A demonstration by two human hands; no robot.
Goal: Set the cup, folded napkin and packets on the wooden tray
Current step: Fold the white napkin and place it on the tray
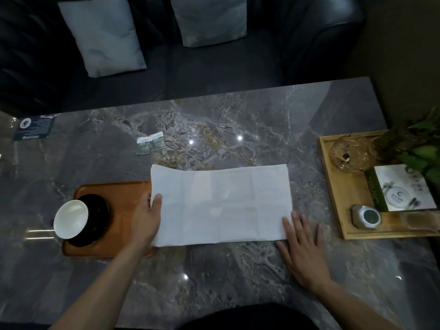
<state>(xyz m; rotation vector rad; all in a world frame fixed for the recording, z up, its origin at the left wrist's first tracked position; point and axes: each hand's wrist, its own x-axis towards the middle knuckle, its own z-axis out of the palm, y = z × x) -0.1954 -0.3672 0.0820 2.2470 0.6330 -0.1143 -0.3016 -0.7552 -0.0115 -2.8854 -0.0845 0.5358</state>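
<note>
Head view, looking down. Left hand (148, 216) pinching the left edge of the napkin (221, 203), thumb on top and fingers apparently underneath, likely to lift that end over for another fold. Right hand (301, 252) flat and spread on the table (214, 277), gripping nothing, fingertips touching the napkin's near right corner, seemingly to pin it. Napkin lying between the hands as a long strip with crease lines showing, folded only part-way by the look of it, its left end overlapping the right end of the wooden tray (123, 194).

Cup (70, 219) to the left of the left hand, tipped on its side against a dark saucer (95, 219) on the tray's left half, mouth turned outward over the tray's rim. Two packets (150, 145) beyond the left hand, side by side on bare table, well apart from the tray.

Open table near the body and beyond the napkin. Tray's right half bare apart from the napkin's end, probably room enough for napkin and packets. Second tray (333, 186) well beyond the right hand with an ashtray (351, 153) and cards, best avoided.
</note>
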